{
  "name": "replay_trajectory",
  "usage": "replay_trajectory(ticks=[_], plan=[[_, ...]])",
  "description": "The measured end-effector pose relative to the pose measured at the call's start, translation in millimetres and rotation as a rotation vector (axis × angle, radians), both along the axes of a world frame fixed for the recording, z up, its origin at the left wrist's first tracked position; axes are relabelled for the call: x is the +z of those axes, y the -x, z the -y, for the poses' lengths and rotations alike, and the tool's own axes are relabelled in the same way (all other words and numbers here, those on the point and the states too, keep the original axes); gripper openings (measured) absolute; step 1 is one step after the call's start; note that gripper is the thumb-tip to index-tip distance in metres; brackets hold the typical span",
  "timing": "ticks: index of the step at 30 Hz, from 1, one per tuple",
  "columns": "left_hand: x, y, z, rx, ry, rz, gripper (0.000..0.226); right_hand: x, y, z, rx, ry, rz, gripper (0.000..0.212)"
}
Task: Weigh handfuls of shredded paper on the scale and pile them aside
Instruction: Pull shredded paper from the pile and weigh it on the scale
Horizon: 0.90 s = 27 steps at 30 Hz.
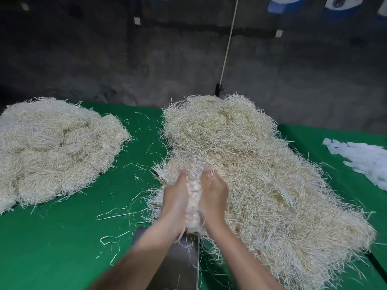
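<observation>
- Left hand [174, 197] and right hand [213, 195] press a pale handful of shredded paper [193, 198] between their palms, fingers stretched forward.
- It sits at the near-left edge of the large cream shredded-paper heap [251, 174], just above the grey metal scale plate [180, 264].
- A second shredded-paper heap [52, 147] lies to the left on the green surface [73, 237], and white paper scraps [364, 162] lie to the right.

From my feed I see a rough, dark grey wall [104, 59] filling the upper half, dimly lit. A few small white tags [136, 20] are stuck on it, and blue-and-white sheets [280, 5] hang along the top edge. A white cord [229, 38] slants down to a black fitting [217, 90] behind the green-covered table [62, 248].
</observation>
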<state>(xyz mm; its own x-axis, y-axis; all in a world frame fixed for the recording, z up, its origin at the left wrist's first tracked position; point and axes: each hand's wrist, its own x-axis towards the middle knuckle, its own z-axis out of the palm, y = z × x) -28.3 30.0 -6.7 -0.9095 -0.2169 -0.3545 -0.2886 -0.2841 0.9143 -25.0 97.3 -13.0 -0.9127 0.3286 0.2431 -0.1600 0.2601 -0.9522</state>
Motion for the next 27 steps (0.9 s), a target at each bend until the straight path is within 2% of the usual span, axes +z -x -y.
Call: replay_trajectory(ticks=[3, 6, 7, 9, 10, 12, 13, 14, 16, 17, 19, 20, 22, 23, 24, 25, 27], plan=[[8, 12, 16, 0.056, -0.048, -0.053, 0.025, -15, -26, 27, 0.068, -0.101, -0.027, 0.040], [-4, -4, 6, -0.058, -0.002, -0.090, 0.025, -7, -6, 5, 0.068, -0.013, -0.005, 0.038], [-4, -12, 4, -0.088, -0.008, -0.091, 0.019, -4, -3, -2, 0.064, -0.027, -0.023, 0.034], [-6, -9, 8, -0.102, -0.011, -0.105, 0.028, -8, -4, -9, 0.089, -0.095, -0.048, 0.012], [-5, -4, 12, -0.091, 0.011, -0.115, 0.033, -10, -5, -11, 0.095, -0.086, -0.037, 0.012], [-9, 5, 17, -0.064, 0.097, -0.145, 0.027, -10, -4, -16, 0.149, 0.025, -0.083, 0.050], [-10, 6, 15, -0.088, 0.143, -0.159, 0.017, -4, 0, -18, 0.237, 0.101, -0.087, 0.060], [-12, 7, 10, -0.133, 0.172, -0.181, 0.021, 3, 2, -17, 0.347, 0.136, -0.055, 0.060], [-10, 7, 4, -0.138, 0.151, -0.197, 0.026, 7, 3, -11, 0.508, 0.026, 0.053, 0.056], [-9, 7, 4, -0.149, 0.126, -0.201, 0.027, 7, 4, -10, 0.518, -0.005, 0.108, 0.048], [-2, 3, 10, -0.169, 0.036, -0.245, 0.036, 7, 12, -13, 0.368, 0.115, 0.146, 0.030], [-2, 0, 14, -0.142, 0.022, -0.293, 0.041, 8, 19, -18, 0.265, 0.219, 0.168, 0.029], [-7, -13, 11, -0.119, 0.083, -0.373, 0.066, 12, 31, -27, 0.087, 0.443, 0.187, 0.029], [-9, -17, 5, -0.163, 0.051, -0.315, 0.077, 13, 34, -28, 0.041, 0.484, 0.159, 0.024], [-9, -17, 0, -0.210, -0.039, -0.230, 0.078, 12, 30, -23, 0.045, 0.430, 0.125, 0.015], [-9, -11, 0, -0.208, -0.144, -0.176, 0.068, 7, 20, -14, 0.068, 0.297, 0.088, 0.013], [-3, 7, 11, -0.065, -0.259, -0.142, 0.033, -13, -9, 11, 0.102, -0.102, 0.001, 0.025]])
